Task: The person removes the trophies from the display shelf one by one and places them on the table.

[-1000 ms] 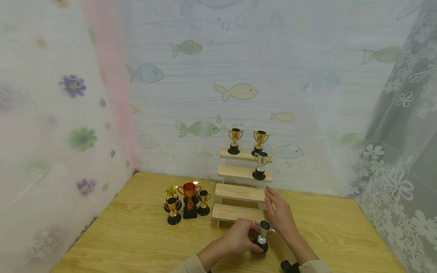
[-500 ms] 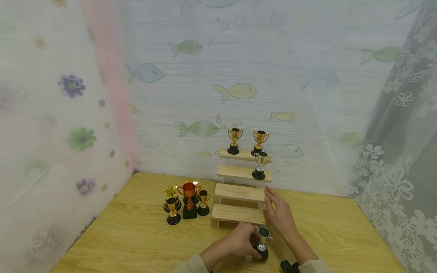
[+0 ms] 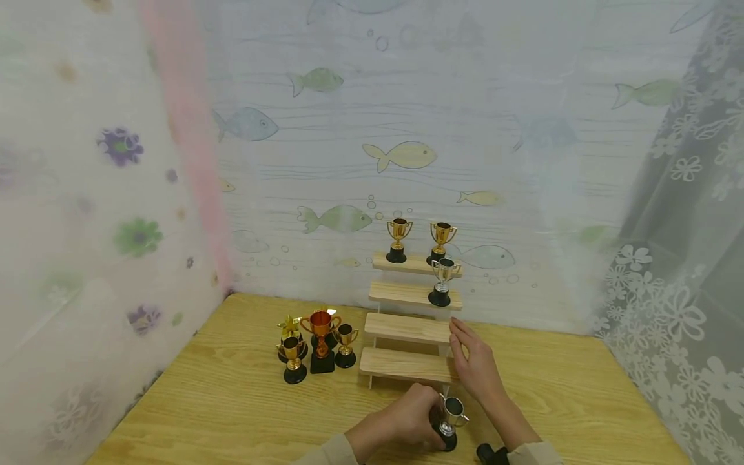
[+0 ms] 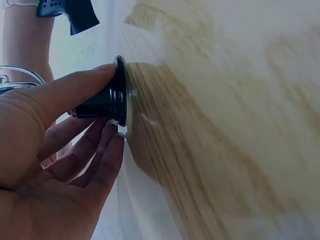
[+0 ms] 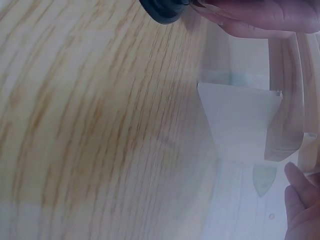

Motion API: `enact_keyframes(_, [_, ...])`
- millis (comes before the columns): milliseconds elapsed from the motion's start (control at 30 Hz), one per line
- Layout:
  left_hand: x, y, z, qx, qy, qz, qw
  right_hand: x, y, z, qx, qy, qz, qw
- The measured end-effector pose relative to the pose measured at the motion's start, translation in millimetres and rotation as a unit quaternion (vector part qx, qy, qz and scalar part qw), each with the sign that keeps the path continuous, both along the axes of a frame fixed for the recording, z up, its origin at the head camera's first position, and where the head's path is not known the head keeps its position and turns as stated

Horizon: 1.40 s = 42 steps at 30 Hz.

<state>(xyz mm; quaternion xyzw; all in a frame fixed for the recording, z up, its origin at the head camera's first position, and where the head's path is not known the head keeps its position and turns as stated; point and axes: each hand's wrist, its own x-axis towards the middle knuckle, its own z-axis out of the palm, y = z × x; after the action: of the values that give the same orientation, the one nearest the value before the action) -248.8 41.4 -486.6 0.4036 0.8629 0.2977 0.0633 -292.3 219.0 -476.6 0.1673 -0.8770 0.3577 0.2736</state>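
My left hand [image 3: 411,414] grips a small silver trophy cup [image 3: 451,413] by its black base, in front of the wooden display stand's lowest step [image 3: 407,365]. In the left wrist view the thumb and fingertips pinch that black base [image 4: 102,102], close to the tabletop; whether it touches cannot be told. My right hand [image 3: 478,365] rests its extended fingers along the stand's right side. Two gold trophy cups [image 3: 398,236] stand on the top step. Below them, another silver trophy cup [image 3: 444,281] stands at the right end of the second step.
Left of the stand, several trophies are grouped on the wooden table [image 3: 232,413], among them an orange-red cup [image 3: 321,336], a gold cup [image 3: 294,358] and a gold star trophy [image 3: 289,326]. A fish-patterned curtain [image 3: 360,97] hangs behind.
My left hand has drawn the silver trophy cup slightly toward me, away from the stand's lowest step. The right hand has stayed at the stand's side.
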Motion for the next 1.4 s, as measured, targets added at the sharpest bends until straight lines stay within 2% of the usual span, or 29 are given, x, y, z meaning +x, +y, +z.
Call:
enact_keyframes(367, [-0.9, -1.3, 0.2, 0.010, -0.020, 0.004, 0.9998, -0.4, -1.2, 2.6, 0.003, -0.001, 0.000, 1.000])
enact_keyframes(600, [-1.5, -7.3, -1.1, 0.015, -0.015, -0.003, 0.9998, -1.2, -1.0, 0.6, 0.002, -0.006, -0.001, 1.000])
enact_keyframes(833, [-3.5, -25.6, 4.2, 0.042, -0.038, -0.002, 0.9984, 0.5, -1.3, 0.3, 0.002, -0.004, 0.001, 1.000])
enact_keyframes(1000, [-7.0, -42.0, 10.2, 0.065, -0.066, 0.025, 0.9953, 1.1, -0.9, 0.9, -0.001, -0.007, -0.002, 1.000])
enact_keyframes(1400, [-12.0, -70.5, 20.6, 0.147, -0.077, 0.056, 0.9844, 1.8, -0.6, 0.9, 0.002, -0.009, -0.003, 1.000])
